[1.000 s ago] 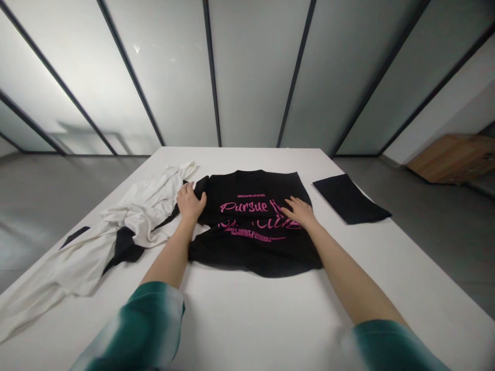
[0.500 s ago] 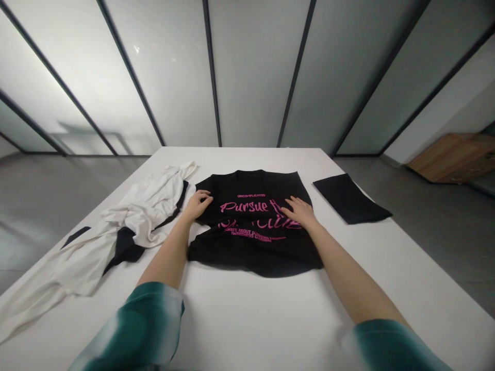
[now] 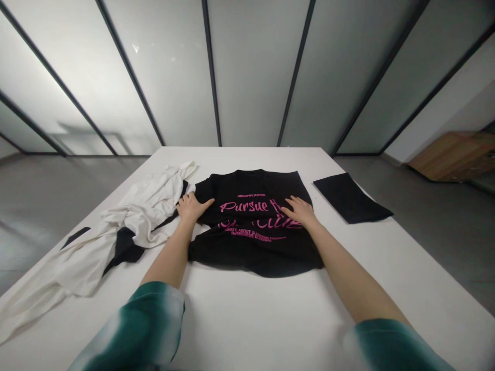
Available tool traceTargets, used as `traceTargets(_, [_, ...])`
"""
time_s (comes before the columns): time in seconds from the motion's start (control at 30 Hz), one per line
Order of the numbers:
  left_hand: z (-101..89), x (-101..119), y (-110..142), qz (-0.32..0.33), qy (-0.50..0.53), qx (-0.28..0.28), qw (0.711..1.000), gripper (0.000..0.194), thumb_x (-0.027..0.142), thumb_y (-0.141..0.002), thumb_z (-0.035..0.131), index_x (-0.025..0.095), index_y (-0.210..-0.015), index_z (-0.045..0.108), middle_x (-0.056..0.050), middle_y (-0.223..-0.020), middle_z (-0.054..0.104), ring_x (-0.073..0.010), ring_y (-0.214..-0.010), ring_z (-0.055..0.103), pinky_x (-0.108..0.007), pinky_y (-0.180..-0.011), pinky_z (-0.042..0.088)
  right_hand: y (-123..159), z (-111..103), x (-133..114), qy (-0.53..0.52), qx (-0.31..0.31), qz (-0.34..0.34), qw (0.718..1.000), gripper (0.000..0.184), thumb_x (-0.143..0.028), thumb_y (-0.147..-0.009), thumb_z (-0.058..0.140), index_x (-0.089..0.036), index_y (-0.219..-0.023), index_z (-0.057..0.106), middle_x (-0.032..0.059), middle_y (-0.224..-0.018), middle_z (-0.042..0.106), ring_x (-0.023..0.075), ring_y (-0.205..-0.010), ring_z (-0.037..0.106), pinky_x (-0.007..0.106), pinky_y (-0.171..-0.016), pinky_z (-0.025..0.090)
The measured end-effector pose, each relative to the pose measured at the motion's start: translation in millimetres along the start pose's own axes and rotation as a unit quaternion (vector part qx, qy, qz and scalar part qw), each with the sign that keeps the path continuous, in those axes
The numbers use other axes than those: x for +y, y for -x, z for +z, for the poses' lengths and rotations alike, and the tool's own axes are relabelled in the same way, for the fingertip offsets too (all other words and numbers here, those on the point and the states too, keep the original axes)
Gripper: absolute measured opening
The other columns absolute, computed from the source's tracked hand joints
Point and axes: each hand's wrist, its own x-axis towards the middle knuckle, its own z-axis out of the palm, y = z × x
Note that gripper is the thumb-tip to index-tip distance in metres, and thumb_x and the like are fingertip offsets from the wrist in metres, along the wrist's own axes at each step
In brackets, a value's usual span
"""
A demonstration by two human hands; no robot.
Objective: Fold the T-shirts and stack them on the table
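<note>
A black T-shirt [image 3: 251, 252] with pink lettering lies spread on the white table, its collar toward the far side. Wrinkles cross its middle and break up part of the print. At the shirt's left sleeve is my left hand [image 3: 191, 207], open, its thumb stretched over the black cloth and its fingers spread toward the left. My right hand [image 3: 300, 211] rests flat on the right part of the shirt, over the end of the big pink words, with fingers apart. Neither hand grips anything.
On the left of the white table [image 3: 247, 319] lies a crumpled white garment [image 3: 135, 206] with black cloth [image 3: 126, 246] under it. A folded black garment [image 3: 350, 198] lies to the right. Frosted glass panels [image 3: 251, 72] stand behind the table.
My left hand has moved slightly left, and its fingers have opened from a bent, closed pose at the sleeve. My right hand and the shirt look almost unchanged.
</note>
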Motion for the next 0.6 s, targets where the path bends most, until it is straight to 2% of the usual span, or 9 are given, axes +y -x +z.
traceTargets(0.1, [-1.5, 0, -2, 0.015, 0.015, -0.043, 0.999, 0.094, 0.079, -0.069, 0.057, 0.014, -0.136, 0.050, -0.024, -0.132, 0.056, -0.0428, -0.122, 0.053, -0.050, -0.099, 0.043, -2, 3, 3, 0.000, 0.009, -0.005, 1.000, 0.063, -0.059, -0.094, 0.042, -0.021, -0.143, 0.053, 0.0100, -0.154, 0.042, 0.0312, -0.142, 0.036, 0.047, -0.112, 0.033])
traceTargets(0.17, [-2.4, -1, -4, 0.034, 0.032, -0.063, 0.997, 0.096, 0.075, -0.067, 0.064, 0.017, -0.142, 0.044, -0.022, -0.135, 0.054, -0.0398, -0.122, 0.055, -0.046, -0.099, 0.045, -2, 4, 3, 0.001, 0.012, -0.005, 1.000, 0.063, -0.059, -0.094, 0.042, -0.022, -0.143, 0.053, 0.0097, -0.154, 0.042, 0.0312, -0.142, 0.036, 0.047, -0.112, 0.034])
traceTargets(0.23, [-3.4, -2, -7, 0.066, 0.038, -0.068, 0.995, 0.096, 0.064, -0.067, 0.071, 0.018, -0.145, 0.039, -0.020, -0.137, 0.051, -0.0356, -0.121, 0.057, -0.041, -0.099, 0.046, -2, 3, 3, 0.000, 0.009, -0.002, 1.000, 0.063, -0.059, -0.094, 0.042, -0.021, -0.143, 0.053, 0.0099, -0.154, 0.042, 0.0312, -0.142, 0.036, 0.046, -0.112, 0.034])
traceTargets(0.3, [-5.0, -3, -10, 0.102, 0.030, -0.067, 0.992, 0.082, 0.049, -0.071, 0.072, 0.019, -0.142, 0.045, -0.017, -0.135, 0.053, -0.0319, -0.119, 0.059, -0.038, -0.099, 0.046, -2, 2, 2, 0.000, 0.007, -0.001, 1.000, 0.063, -0.059, -0.094, 0.043, -0.020, -0.143, 0.053, 0.0103, -0.154, 0.042, 0.0315, -0.142, 0.036, 0.045, -0.112, 0.033])
traceTargets(0.4, [-8.6, -8, -18, 0.120, 0.032, -0.072, 0.990, 0.046, 0.034, -0.075, 0.066, 0.019, -0.119, 0.063, -0.014, -0.122, 0.062, -0.0297, -0.112, 0.063, -0.036, -0.096, 0.048, -1, 1, 1, 0.000, 0.006, 0.000, 1.000, 0.063, -0.058, -0.094, 0.044, -0.020, -0.143, 0.053, 0.0104, -0.154, 0.041, 0.0318, -0.142, 0.036, 0.046, -0.112, 0.033])
traceTargets(0.47, [-11.8, -14, -25, 0.099, 0.073, -0.074, 0.990, 0.032, 0.032, -0.074, 0.064, 0.019, -0.103, 0.068, -0.012, -0.106, 0.068, -0.0298, -0.103, 0.065, -0.037, -0.091, 0.050, 0, 0, 1, -0.001, 0.007, -0.001, 1.000, 0.063, -0.058, -0.094, 0.044, -0.020, -0.143, 0.053, 0.0106, -0.154, 0.042, 0.0318, -0.142, 0.036, 0.046, -0.112, 0.033])
traceTargets(0.53, [-15.8, -22, -30, 0.061, 0.159, -0.074, 0.983, 0.025, 0.034, -0.070, 0.065, 0.018, -0.090, 0.067, -0.009, -0.089, 0.070, -0.0290, -0.092, 0.067, -0.038, -0.083, 0.052, 0, 0, 1, -0.003, 0.006, -0.003, 1.000, 0.063, -0.059, -0.094, 0.044, -0.019, -0.143, 0.053, 0.0110, -0.154, 0.041, 0.0315, -0.142, 0.035, 0.045, -0.112, 0.033])
traceTargets(0.6, [-21.0, -31, -35, 0.021, 0.283, -0.066, 0.956, 0.024, 0.037, -0.066, 0.066, 0.018, -0.080, 0.063, -0.005, -0.076, 0.067, -0.0260, -0.081, 0.066, -0.036, -0.075, 0.053, 0, 0, 1, -0.003, 0.007, -0.005, 1.000, 0.063, -0.059, -0.094, 0.044, -0.019, -0.142, 0.053, 0.0112, -0.154, 0.041, 0.0314, -0.142, 0.036, 0.045, -0.112, 0.033])
